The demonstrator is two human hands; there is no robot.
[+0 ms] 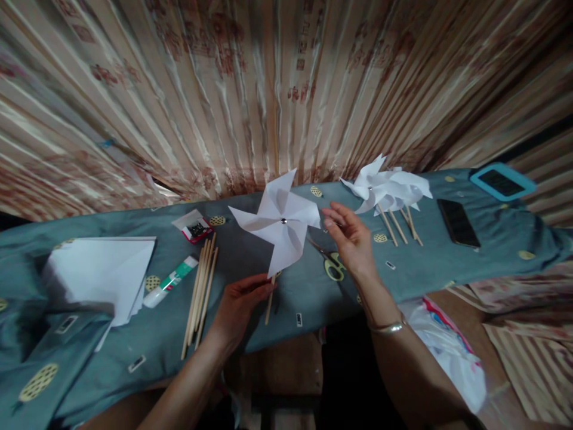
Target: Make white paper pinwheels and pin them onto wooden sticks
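A white paper pinwheel point(293, 230) with a shiny pin at its centre faces me above the cloth. My left hand point(242, 301) pinches its wooden stick point(269, 304) just under the lower blade. Beside the right-hand blade is my right hand point(351, 236), fingers curved and slightly apart, with nothing visible between them; whether a fingertip touches the paper is hard to tell. Yellow-handled scissors point(333, 266) lie below that hand, partly hidden by it. Several finished white pinwheels point(389, 188) on sticks lie overlapping to the right.
At left are white paper sheets point(101, 263), a glue stick point(170, 282), several wooden sticks point(200, 292) and an opened small red box point(194, 228) of dark pins. A phone point(458, 223) and a blue-framed tablet point(502, 181) lie right. A plastic bag point(443, 340) sits below the table edge.
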